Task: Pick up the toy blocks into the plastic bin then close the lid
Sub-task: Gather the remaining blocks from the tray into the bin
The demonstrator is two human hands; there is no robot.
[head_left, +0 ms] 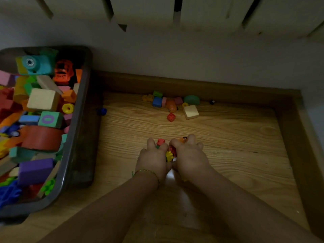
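Observation:
My left hand and my right hand lie side by side on the wooden floor, their fingers curled around a small heap of toy blocks; red, yellow and orange pieces show between them. A grey plastic bin stands at the left, heaped with coloured blocks. More loose blocks lie in a cluster near the far skirting, among them a red brick and a cream cube. A blue brick sits beside the bin. No lid is in view.
A dark wooden skirting borders the floor at the back and along the right side. A white wall rises behind it. A small black ball lies near the far skirting on the right.

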